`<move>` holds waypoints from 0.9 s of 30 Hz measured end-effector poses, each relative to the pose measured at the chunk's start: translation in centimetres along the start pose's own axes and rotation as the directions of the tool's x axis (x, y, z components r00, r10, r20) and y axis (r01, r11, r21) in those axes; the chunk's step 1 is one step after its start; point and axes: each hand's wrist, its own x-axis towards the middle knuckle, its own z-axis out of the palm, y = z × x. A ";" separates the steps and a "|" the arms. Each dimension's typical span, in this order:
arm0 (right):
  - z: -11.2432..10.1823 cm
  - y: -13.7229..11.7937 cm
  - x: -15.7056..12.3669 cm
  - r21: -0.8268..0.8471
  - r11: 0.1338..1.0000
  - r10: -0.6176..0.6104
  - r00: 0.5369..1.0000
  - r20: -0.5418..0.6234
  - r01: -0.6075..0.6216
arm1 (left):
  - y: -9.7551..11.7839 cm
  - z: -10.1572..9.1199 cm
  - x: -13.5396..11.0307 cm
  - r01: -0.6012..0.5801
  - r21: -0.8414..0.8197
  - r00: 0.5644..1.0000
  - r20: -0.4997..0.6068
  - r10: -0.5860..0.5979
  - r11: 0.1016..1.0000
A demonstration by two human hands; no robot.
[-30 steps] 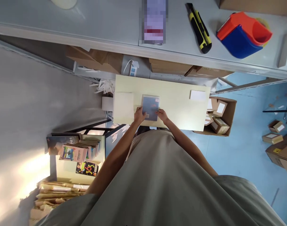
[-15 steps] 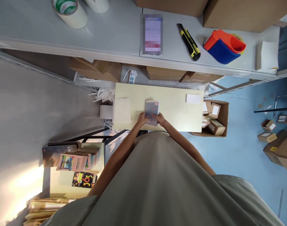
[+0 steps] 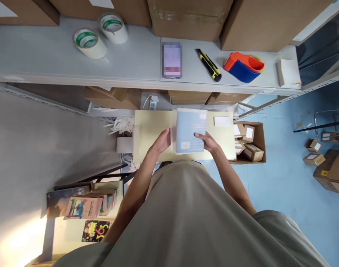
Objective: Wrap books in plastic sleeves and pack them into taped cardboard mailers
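I hold a pale blue book in a clear wrapper [image 3: 190, 129] above the cream table [image 3: 149, 128]. My left hand [image 3: 161, 141] grips its left edge, fingers curled round it. My right hand [image 3: 208, 142] holds the right lower edge, with the thumb across the cover. A small white label sits on the book's lower left corner. A white label slip [image 3: 222, 121] lies on the table to the right of the book.
A grey shelf [image 3: 47, 63] above carries two tape rolls [image 3: 89, 42], a phone [image 3: 171, 60], a yellow-black utility knife [image 3: 208, 65], a red-blue tape dispenser [image 3: 243, 66] and cardboard boxes. An open carton of small boxes [image 3: 249, 142] stands right of the table. Books [image 3: 83, 205] are stacked lower left.
The book has been lifted off the table toward me and looks larger; both hands stay on its edges. My view has tilted up, showing more of the shelf.
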 end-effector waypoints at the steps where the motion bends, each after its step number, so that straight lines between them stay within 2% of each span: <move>1: 0.0 -0.6 -0.6 -0.004 1.000 -0.018 1.000 0.002 0.018 | 1.1 0.4 -0.3 0.004 -0.077 0.999 0.054 0.001 0.997; 4: 0.1 -1.5 -1.5 -0.015 0.998 -0.057 0.998 -0.001 0.057 | 3.9 1.9 -1.2 0.045 -0.282 0.988 0.154 -0.002 0.958; 7: 0.3 -1.5 -1.9 -0.012 0.998 -0.056 0.998 -0.005 0.056 | 5.7 3.1 -2.0 0.067 -0.294 0.990 0.139 -0.027 0.954; 11: 0.3 -0.8 -1.8 -0.031 0.999 -0.043 0.999 -0.025 0.042 | 6.0 3.7 -2.2 0.082 -0.279 0.995 0.077 -0.063 0.957; 13: 0.3 -0.2 -1.3 -0.096 0.993 -0.080 0.992 -0.099 0.070 | 5.3 3.7 -1.9 0.057 -0.269 0.998 0.026 -0.052 0.961; 15: 0.7 0.7 -0.7 -0.197 0.974 -0.158 0.959 -0.237 0.112 | 4.5 3.6 -1.4 0.012 -0.190 0.999 -0.048 -0.022 0.982; 17: 1.7 1.5 -0.1 -0.256 0.959 -0.205 0.926 -0.318 0.125 | 3.8 3.9 -0.9 -0.008 -0.011 0.992 -0.129 0.007 1.000; 20: 4.1 2.6 0.5 -0.226 0.969 -0.150 0.959 -0.241 0.095 | 3.5 5.4 -0.8 0.038 0.347 0.980 -0.195 0.032 0.937; 23: 5.9 3.3 1.0 -0.178 0.981 -0.118 0.974 -0.196 0.083 | 3.9 7.3 -1.7 0.052 0.588 0.989 -0.140 0.038 0.807; 25: 6.1 3.5 1.3 -0.104 0.989 -0.125 0.967 -0.220 0.104 | 4.1 8.1 -2.4 0.007 0.604 0.996 -0.075 0.048 0.797; 27: 5.4 3.6 1.7 -0.004 0.992 -0.120 0.962 -0.243 0.123 | 4.1 7.9 -2.8 -0.054 0.468 0.998 -0.003 0.063 0.882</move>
